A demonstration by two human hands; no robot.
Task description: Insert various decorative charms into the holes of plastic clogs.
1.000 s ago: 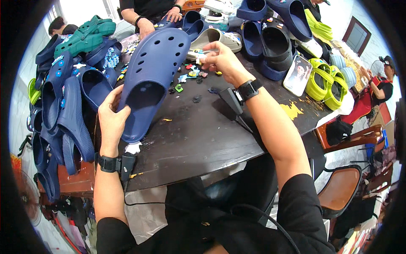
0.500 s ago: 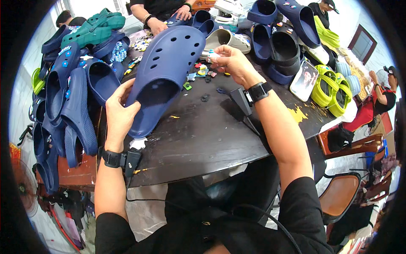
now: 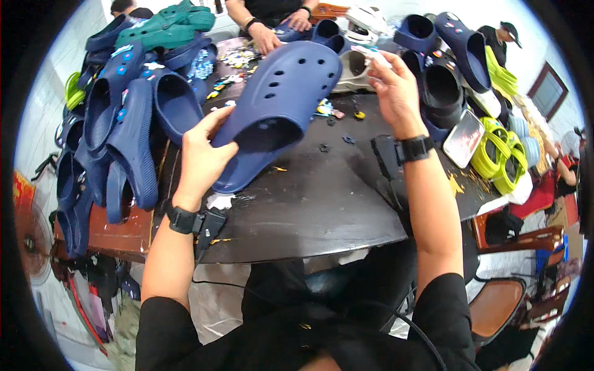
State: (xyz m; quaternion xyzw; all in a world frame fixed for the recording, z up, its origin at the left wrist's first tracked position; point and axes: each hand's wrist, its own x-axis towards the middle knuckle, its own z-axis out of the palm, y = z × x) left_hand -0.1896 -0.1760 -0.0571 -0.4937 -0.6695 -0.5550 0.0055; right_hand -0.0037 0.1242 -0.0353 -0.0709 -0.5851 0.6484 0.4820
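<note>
Apparently mid-decorating, the left hand [image 3: 201, 157] grips a navy clog [image 3: 275, 111] tilted above the tabletop [image 3: 322, 204] while the right hand [image 3: 396, 86] pinches a small charm [image 3: 366, 54], which next needs lining up with a hole.

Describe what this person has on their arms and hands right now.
Both hands are bare, no gloves. The left hand has a black wristband with a small black device and a thin cable hanging from it. The right hand has a matching black wristband and device. Short black sleeves cover the upper arms.
</note>
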